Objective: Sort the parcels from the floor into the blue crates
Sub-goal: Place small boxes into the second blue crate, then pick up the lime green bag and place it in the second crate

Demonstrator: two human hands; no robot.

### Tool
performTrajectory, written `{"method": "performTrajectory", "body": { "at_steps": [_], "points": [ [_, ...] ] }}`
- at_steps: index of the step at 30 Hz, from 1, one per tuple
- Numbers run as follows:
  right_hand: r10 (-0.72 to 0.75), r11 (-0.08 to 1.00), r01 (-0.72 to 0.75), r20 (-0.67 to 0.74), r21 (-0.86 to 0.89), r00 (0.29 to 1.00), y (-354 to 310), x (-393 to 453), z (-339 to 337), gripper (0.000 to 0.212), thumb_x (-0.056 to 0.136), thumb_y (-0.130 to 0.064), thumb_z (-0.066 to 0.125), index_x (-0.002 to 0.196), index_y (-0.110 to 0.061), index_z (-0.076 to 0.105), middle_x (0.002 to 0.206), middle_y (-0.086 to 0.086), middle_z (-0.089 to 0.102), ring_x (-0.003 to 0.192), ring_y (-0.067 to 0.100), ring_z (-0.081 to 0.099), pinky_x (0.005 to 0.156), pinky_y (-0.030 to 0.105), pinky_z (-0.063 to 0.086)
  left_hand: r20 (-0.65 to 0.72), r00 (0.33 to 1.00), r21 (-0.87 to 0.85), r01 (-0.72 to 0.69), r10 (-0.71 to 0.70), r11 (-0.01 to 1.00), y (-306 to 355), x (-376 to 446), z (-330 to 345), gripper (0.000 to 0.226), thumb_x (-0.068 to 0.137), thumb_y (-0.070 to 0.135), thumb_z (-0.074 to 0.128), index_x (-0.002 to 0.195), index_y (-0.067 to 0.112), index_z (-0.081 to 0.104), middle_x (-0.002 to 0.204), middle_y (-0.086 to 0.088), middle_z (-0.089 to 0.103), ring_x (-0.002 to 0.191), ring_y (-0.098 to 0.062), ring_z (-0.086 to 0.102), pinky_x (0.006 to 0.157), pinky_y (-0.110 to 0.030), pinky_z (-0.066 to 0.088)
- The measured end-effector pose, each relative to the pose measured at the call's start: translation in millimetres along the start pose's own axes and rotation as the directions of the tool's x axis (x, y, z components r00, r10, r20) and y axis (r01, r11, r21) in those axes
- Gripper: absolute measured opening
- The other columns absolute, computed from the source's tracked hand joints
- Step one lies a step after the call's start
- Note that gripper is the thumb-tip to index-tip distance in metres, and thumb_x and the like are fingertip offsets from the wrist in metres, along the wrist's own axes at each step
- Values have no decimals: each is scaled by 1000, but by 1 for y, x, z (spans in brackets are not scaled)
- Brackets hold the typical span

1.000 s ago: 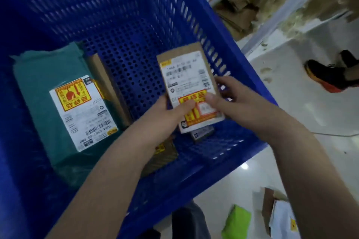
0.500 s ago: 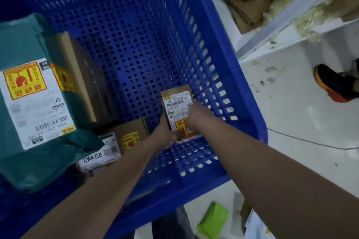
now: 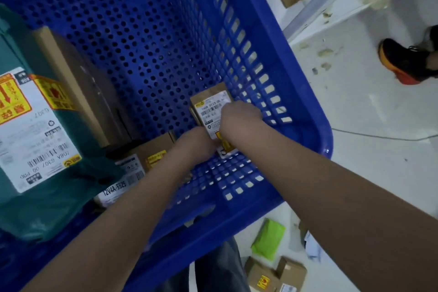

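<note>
— How should the small parcel (image 3: pixel 211 108) be set down?
— It is gripped at its lower end by the left hand (image 3: pixel 196 141) and right hand (image 3: pixel 240 117), deep in the blue crate (image 3: pixel 305 123) by the right wall — best lowered flat, label up, then released.
— Changed?
— Barely lowered since half a second ago.

Both hands' fingers hidden behind small parcel (image 3: pixel 211 106).

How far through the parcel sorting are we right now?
Done: a teal mailer and labelled boxes lie in the blue crate. In hand: both hands, left and right, set a small cardboard parcel low inside. Left: a green pouch and cardboard boxes on the floor.
</note>
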State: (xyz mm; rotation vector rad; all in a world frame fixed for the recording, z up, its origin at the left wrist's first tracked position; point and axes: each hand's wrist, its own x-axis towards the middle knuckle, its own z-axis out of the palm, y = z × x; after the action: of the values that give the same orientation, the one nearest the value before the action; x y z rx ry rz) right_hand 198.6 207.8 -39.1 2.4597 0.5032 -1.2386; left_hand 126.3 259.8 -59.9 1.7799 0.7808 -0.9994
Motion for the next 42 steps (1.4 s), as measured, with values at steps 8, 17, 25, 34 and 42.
{"method": "performTrajectory", "body": {
  "at_steps": [8, 17, 25, 34, 42],
  "points": [
    [274, 611, 556, -810, 563, 519, 56, -123, -3, 18, 89, -25, 51, 76, -12, 53, 73, -3, 56, 64, 12, 52, 56, 32, 44, -548, 508, 68, -764, 664, 641, 53, -111, -2, 21, 91, 12, 41, 83, 13, 61, 73, 6, 59, 63, -7, 54, 58, -18, 44],
    [669, -8, 202, -145, 979, 729, 178, -121, 182, 10, 78, -32, 48, 70, -28, 44, 69, -12, 50, 64, -3, 51, 64, 18, 41, 120, 185, 204, -966, 975, 158, 98, -94, 153, 26, 85, 13, 40, 77, 5, 63, 74, -7, 57, 57, -22, 52, 51, -37, 46],
    [381, -530, -430, 658, 731, 649, 178, -122, 400, 3, 90, -7, 44, 92, -7, 46, 83, 15, 55, 56, 19, 53, 59, 32, 47, 676, 721, 725, -688, 156, 38, 12, 3, 276, 29, 98, 20, 36, 118, 7, 51, 123, -12, 56, 112, -31, 55, 88, -36, 43],
    [111, -708, -487, 762, 511, 638, 186, -136, 493, 9, 91, -11, 46, 96, -4, 45, 95, 17, 58, 58, 18, 54, 54, 26, 41, 416, 865, 844, -482, -281, -236, -49, 59, 341, 32, 99, 18, 35, 123, 10, 54, 129, -6, 56, 117, -22, 55, 96, -31, 43],
    [37, -954, -200, 750, 223, 660, 215, -96, 554, 7, 95, -8, 40, 97, -5, 46, 76, 9, 54, 60, 18, 53, 58, 25, 45, 466, 870, 874, -481, -163, -72, -39, 99, 455, 33, 97, 27, 37, 118, 7, 54, 128, -15, 56, 116, -30, 53, 95, -34, 41]
  ]
}}
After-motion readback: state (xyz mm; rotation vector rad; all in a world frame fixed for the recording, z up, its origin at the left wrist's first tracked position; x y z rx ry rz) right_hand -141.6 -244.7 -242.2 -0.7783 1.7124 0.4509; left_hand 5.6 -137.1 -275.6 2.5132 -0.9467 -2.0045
